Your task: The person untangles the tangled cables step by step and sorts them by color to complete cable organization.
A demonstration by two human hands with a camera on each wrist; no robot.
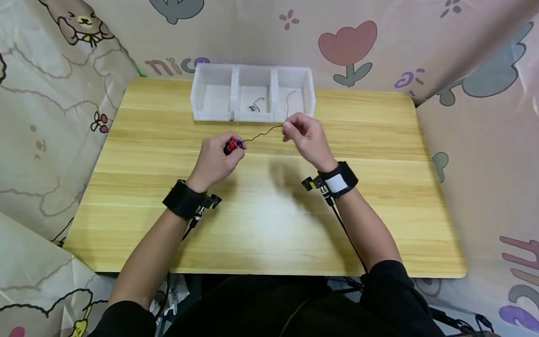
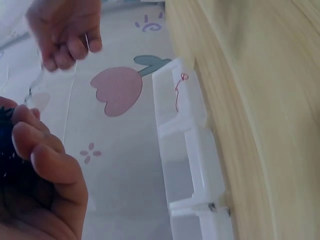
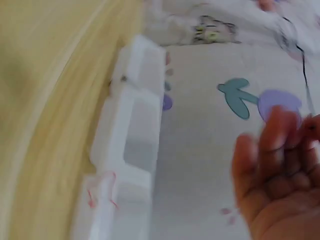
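My left hand [image 1: 214, 157] grips a small tangled bundle of red and dark blue or black wires [image 1: 233, 145] above the table. From the bundle a thin dark wire [image 1: 263, 134] runs, slightly wavy, to my right hand [image 1: 307, 140], where thumb and fingertips pinch it. That wire [image 3: 304, 62] also shows in the right wrist view. Behind the hands stands a white three-part box [image 1: 233, 96]. A short dark wire [image 1: 255, 106] lies in its middle compartment. A thin red wire [image 1: 288, 100] is at the right compartment, against its front wall in the left wrist view.
The box stands at the back edge of the wooden table [image 1: 269, 224], close to a printed curtain [image 1: 252, 32]. Similar curtains close off both sides. Cables [image 1: 345, 229] run from the wrist cameras towards the person's body.
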